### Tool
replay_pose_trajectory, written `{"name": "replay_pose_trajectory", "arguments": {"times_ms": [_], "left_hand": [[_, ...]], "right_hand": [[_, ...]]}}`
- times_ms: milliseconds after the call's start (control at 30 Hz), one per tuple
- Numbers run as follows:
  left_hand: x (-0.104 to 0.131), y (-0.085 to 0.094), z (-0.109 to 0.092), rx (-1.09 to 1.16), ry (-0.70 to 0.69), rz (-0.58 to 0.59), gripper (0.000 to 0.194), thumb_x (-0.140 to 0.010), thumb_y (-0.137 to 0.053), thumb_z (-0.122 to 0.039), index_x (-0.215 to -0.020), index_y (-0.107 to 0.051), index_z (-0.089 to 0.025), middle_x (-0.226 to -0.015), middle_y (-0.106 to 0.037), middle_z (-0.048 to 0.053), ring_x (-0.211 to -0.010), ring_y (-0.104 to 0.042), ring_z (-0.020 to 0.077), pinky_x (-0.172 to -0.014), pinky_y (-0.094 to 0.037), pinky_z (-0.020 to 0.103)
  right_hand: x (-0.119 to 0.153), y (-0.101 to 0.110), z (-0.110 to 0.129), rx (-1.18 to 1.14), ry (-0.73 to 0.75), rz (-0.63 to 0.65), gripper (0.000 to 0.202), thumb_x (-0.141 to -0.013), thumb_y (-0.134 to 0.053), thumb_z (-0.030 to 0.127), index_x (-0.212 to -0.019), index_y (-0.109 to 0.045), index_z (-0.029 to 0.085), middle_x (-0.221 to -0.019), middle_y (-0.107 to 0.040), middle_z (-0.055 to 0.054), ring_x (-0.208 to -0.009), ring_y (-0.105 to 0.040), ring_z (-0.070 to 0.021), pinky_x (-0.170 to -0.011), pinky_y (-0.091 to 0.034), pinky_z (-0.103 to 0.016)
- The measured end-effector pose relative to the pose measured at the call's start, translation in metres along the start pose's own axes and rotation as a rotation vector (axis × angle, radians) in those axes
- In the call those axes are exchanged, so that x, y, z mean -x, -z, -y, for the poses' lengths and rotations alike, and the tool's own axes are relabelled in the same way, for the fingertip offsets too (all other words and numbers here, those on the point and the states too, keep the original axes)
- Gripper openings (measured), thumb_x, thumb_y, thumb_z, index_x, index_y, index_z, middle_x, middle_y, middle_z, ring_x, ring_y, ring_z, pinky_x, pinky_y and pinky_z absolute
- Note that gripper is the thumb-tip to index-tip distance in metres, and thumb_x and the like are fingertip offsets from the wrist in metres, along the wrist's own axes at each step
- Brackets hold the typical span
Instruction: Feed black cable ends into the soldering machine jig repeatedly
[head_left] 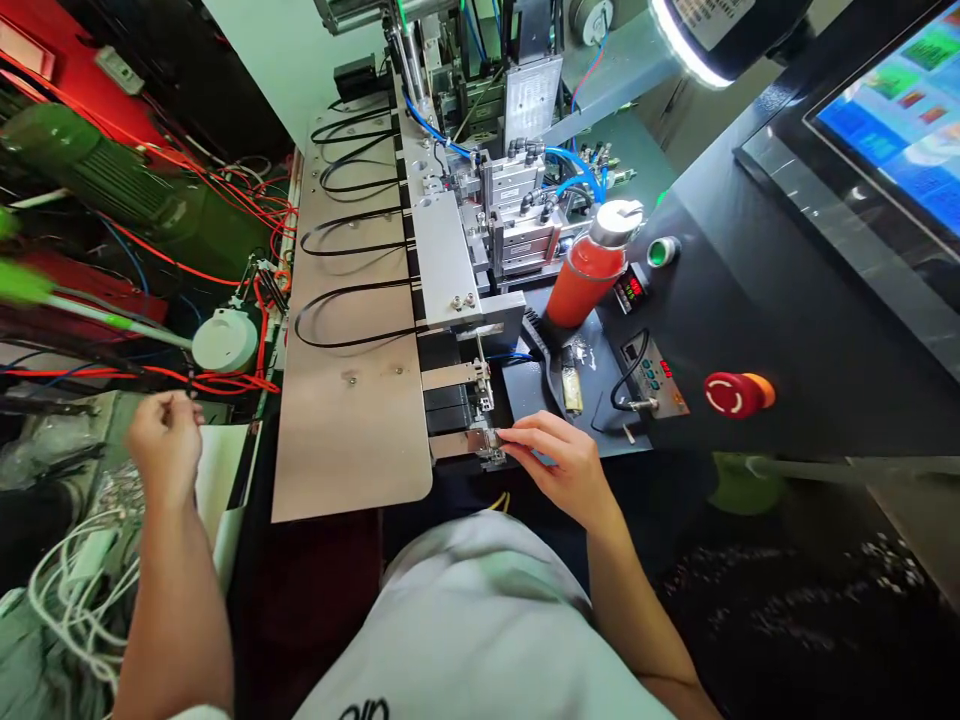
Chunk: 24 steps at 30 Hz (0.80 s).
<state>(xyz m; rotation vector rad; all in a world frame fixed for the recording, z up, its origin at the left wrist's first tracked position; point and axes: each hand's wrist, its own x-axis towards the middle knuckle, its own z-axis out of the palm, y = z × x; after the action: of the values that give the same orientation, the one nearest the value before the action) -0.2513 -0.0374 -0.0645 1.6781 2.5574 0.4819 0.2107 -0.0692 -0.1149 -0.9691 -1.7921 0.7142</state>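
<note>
My left hand is raised at the far left with its fingers curled together. Whatever they pinch, if anything, is too small to make out. Below it lies a heap of small shiny metal parts. At the machine's near end, the thumb and fingertips of my right hand press together against a small metal fixture; a piece between them cannot be told apart. Several black cable loops lie over the beige metal plate, their ends running under the machine's metal cover.
An orange-red bottle stands on the machine bed beside a black-handled brush. To the right are a red emergency stop button, a green button and a touchscreen. Red air hoses and a green motor occupy the left.
</note>
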Motion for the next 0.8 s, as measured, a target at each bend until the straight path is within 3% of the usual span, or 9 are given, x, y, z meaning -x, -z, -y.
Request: {"name": "replay_pose_trajectory", "arguments": {"times_ms": [33,100,200,267,333,400,500,600,800], "left_hand": [[-0.002,0.005,-0.019,0.197,0.036,-0.142,0.043,-0.094,-0.027,-0.051,-0.093,-0.056,-0.019,-0.070,-0.059,0.000,-0.069,-0.053,0.0159,-0.063,-0.043,0.030],[-0.003,0.013,-0.064,0.490,0.045,-0.221,0.036,-0.085,-0.050,-0.055,-0.089,-0.057,-0.019,-0.079,-0.063,-0.003,-0.064,-0.049,0.0103,-0.058,-0.042,0.025],[0.010,0.020,-0.135,0.622,-0.190,0.011,0.033,-0.086,-0.057,-0.050,-0.084,-0.059,-0.017,-0.086,-0.064,0.000,-0.064,-0.049,0.0079,-0.059,-0.043,0.022],[0.027,0.019,-0.178,0.615,-0.348,0.264,0.034,-0.085,-0.058,-0.050,-0.082,-0.060,-0.017,-0.076,-0.062,0.000,-0.060,-0.051,0.0082,-0.055,-0.043,0.020],[0.046,0.012,-0.212,0.612,-0.490,0.511,0.036,-0.087,-0.055,-0.051,-0.083,-0.062,-0.016,-0.069,-0.060,0.000,-0.056,-0.052,0.0089,-0.052,-0.043,0.019],[0.061,0.004,-0.238,0.589,-0.619,0.649,0.033,-0.090,-0.051,-0.045,-0.083,-0.063,-0.016,-0.068,-0.059,0.000,-0.056,-0.052,0.0090,-0.052,-0.042,0.019],[0.074,-0.006,-0.259,0.537,-0.753,0.679,0.025,-0.092,-0.050,-0.034,-0.080,-0.063,-0.016,-0.071,-0.061,0.000,-0.060,-0.053,0.0095,-0.054,-0.041,0.019],[0.079,-0.014,-0.266,0.514,-0.820,0.670,0.021,-0.092,-0.050,-0.029,-0.080,-0.063,-0.016,-0.076,-0.063,0.000,-0.065,-0.055,0.0106,-0.056,-0.040,0.020],[0.079,-0.030,-0.257,0.476,-0.983,0.583,0.021,-0.094,-0.049,-0.027,-0.082,-0.063,-0.016,-0.076,-0.062,0.002,-0.070,-0.056,0.0125,-0.064,-0.042,0.022]], "right_hand": [[0.000,-0.001,-0.001,0.002,0.007,-0.011,0.017,-0.093,-0.057,0.020,-0.100,-0.071,0.025,-0.086,-0.068,-0.004,-0.077,-0.063,-0.0151,-0.069,-0.053,-0.028],[0.000,-0.002,-0.002,0.000,0.022,-0.018,0.016,-0.092,-0.058,0.020,-0.099,-0.072,0.025,-0.084,-0.068,-0.004,-0.074,-0.062,-0.0148,-0.067,-0.053,-0.028],[-0.001,-0.001,-0.001,-0.009,0.024,-0.015,0.015,-0.091,-0.059,0.019,-0.097,-0.072,0.024,-0.084,-0.068,-0.004,-0.074,-0.062,-0.0144,-0.066,-0.052,-0.027],[-0.002,0.001,0.002,-0.014,0.003,0.005,0.015,-0.091,-0.060,0.019,-0.098,-0.071,0.024,-0.086,-0.067,-0.004,-0.077,-0.063,-0.0147,-0.069,-0.052,-0.027],[-0.005,0.003,0.007,-0.028,-0.032,0.026,0.014,-0.090,-0.061,0.021,-0.101,-0.070,0.024,-0.090,-0.067,-0.005,-0.079,-0.063,-0.0151,-0.069,-0.052,-0.027],[-0.010,0.004,0.013,-0.056,-0.081,-0.010,0.012,-0.090,-0.062,0.025,-0.099,-0.069,0.023,-0.088,-0.067,-0.004,-0.073,-0.061,-0.0145,-0.064,-0.051,-0.026],[-0.018,0.001,0.021,-0.124,-0.196,-0.176,0.011,-0.091,-0.059,0.027,-0.089,-0.067,0.021,-0.079,-0.065,-0.002,-0.066,-0.058,-0.0134,-0.060,-0.048,-0.025],[-0.025,-0.006,0.022,-0.228,-0.299,-0.269,0.013,-0.090,-0.060,0.031,-0.087,-0.066,0.020,-0.079,-0.066,-0.002,-0.067,-0.059,-0.0139,-0.061,-0.048,-0.025],[-0.026,-0.007,0.016,-0.247,-0.263,-0.195,0.017,-0.091,-0.058,0.028,-0.077,-0.062,0.019,-0.069,-0.059,0.001,-0.061,-0.051,-0.0116,-0.058,-0.042,-0.024]]}}
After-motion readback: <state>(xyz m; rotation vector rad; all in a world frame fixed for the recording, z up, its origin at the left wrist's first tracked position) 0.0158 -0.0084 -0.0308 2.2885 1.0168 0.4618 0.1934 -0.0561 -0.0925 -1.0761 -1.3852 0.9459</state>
